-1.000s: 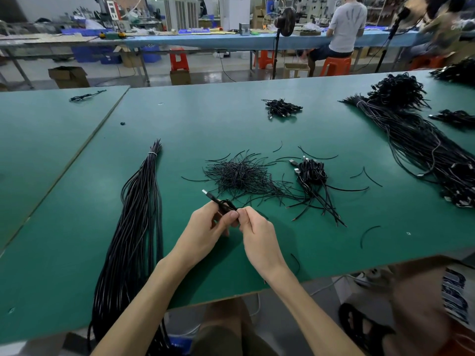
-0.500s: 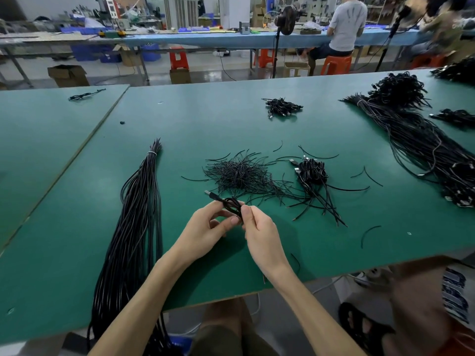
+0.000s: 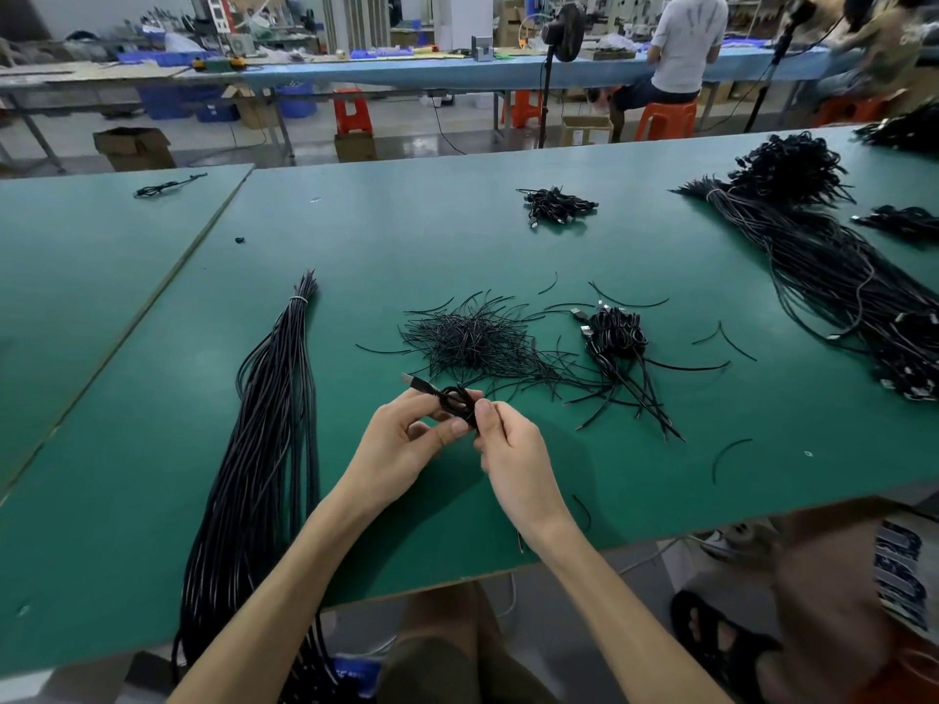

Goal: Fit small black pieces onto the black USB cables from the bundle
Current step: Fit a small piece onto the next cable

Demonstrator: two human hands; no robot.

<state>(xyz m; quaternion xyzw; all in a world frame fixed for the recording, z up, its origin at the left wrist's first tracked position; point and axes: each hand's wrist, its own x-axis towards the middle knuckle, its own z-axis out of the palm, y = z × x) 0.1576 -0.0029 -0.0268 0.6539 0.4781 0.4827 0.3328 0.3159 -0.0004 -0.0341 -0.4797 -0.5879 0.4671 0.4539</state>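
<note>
Just above the green table (image 3: pixel 457 236), near its front edge, both hands work on one coiled black USB cable (image 3: pixel 452 398). My left hand (image 3: pixel 401 449) grips the small coil, and the cable's metal plug sticks out up-left past its fingers. My right hand (image 3: pixel 513 454) pinches the coil's right side between thumb and forefinger. A long tied bundle of black cables (image 3: pixel 264 439) lies to the left and hangs over the front edge. Behind the hands lies a loose heap of thin black pieces (image 3: pixel 472 340), and a pile of coiled cables (image 3: pixel 612 337) sits to its right.
Another small coiled pile (image 3: pixel 556 205) lies further back. A big mass of long black cables (image 3: pixel 823 266) covers the right side. A second green table (image 3: pixel 76 256) adjoins on the left. A person (image 3: pixel 681 48) sits at a far bench.
Both hands have lifted slightly and the coil has turned between the fingers. My right thumb and forefinger now close on the coil's right side.
</note>
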